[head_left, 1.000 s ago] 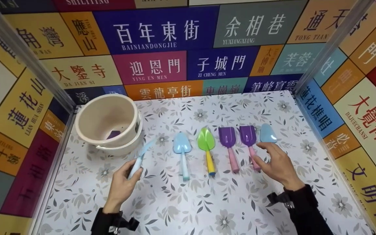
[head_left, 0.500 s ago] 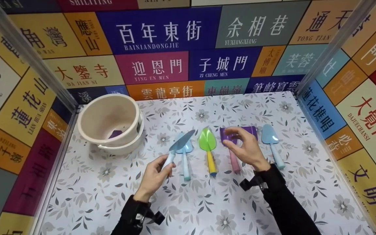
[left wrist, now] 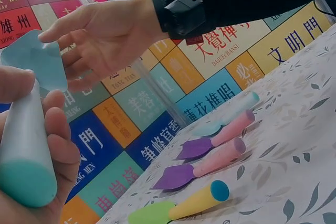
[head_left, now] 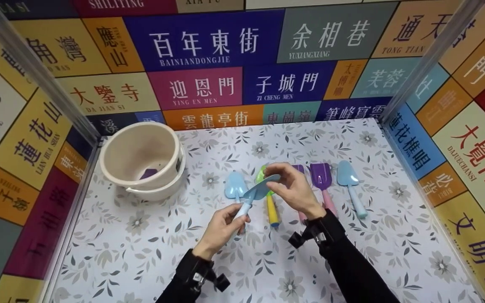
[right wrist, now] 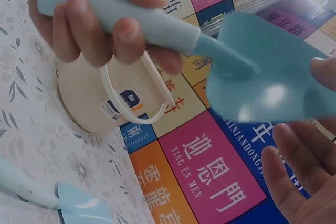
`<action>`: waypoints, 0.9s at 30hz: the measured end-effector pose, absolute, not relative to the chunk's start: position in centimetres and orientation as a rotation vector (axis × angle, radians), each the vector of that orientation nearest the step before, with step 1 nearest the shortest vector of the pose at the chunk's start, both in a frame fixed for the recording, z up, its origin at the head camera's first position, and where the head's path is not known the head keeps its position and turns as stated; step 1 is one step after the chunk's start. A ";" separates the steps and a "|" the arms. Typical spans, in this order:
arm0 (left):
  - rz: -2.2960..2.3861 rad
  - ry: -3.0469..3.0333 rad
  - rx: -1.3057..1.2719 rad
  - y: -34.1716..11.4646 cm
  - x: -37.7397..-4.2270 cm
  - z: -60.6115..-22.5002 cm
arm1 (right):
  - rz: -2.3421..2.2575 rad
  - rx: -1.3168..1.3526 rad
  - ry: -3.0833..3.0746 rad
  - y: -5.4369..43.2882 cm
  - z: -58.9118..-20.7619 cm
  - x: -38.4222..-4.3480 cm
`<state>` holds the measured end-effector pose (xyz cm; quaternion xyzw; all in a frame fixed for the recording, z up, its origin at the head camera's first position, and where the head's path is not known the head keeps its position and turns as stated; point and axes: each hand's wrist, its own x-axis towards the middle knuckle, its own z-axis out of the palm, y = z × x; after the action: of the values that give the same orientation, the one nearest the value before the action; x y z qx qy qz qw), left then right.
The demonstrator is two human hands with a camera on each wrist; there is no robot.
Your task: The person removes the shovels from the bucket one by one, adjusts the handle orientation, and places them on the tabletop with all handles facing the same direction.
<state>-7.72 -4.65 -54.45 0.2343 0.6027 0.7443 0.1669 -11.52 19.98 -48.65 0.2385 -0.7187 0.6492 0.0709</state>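
Observation:
My left hand (head_left: pixel 221 229) grips the pale blue handle of a light blue toy shovel (head_left: pixel 257 190), raised above the table with its blade pointing right. At the blade's far end, my right hand (head_left: pixel 295 189) pinches the edge, its thumb on one face and fingers behind. The right wrist view shows the shovel's wide blade (right wrist: pixel 268 72) between both hands. Below lie another light blue shovel (head_left: pixel 235 185) and a green one with a yellow handle (head_left: pixel 272 210), partly covered. Further right are two purple shovels with pink handles, one (head_left: pixel 321 176) beside the other, which my right hand mostly hides.
One more light blue shovel (head_left: pixel 347 173) lies at the right end of the row. A cream bucket (head_left: pixel 116 153) stands at the back left, a purple piece (head_left: pixel 147 172) inside it. Printed panels wall in the leaf-patterned table (head_left: pixel 234 269) on the back and sides.
My left hand has carried the light blue shovel rightward from near the bucket. My right hand has come left from the right end of the row and taken hold of the blade.

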 end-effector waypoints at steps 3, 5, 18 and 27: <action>2.107 1.707 0.672 -4.4 -7.7 -54.5 | 1.956 0.730 -2.173 19.8 -48.5 -11.3; 2.104 1.706 0.681 -4.3 -7.7 -54.6 | 1.946 0.729 -2.185 19.8 -48.5 -11.3; 1.749 2.283 0.768 -4.8 -8.2 -52.6 | 1.824 0.692 -2.199 20.1 -47.8 -10.9; 0.896 3.294 1.297 -4.3 -7.6 -52.1 | 1.826 0.397 -2.295 20.3 -48.0 -10.4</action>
<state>-7.56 -4.33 -52.14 0.3437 0.8729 0.2373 -0.2522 -10.36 20.29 -47.99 0.1336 -0.7721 0.6146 0.0909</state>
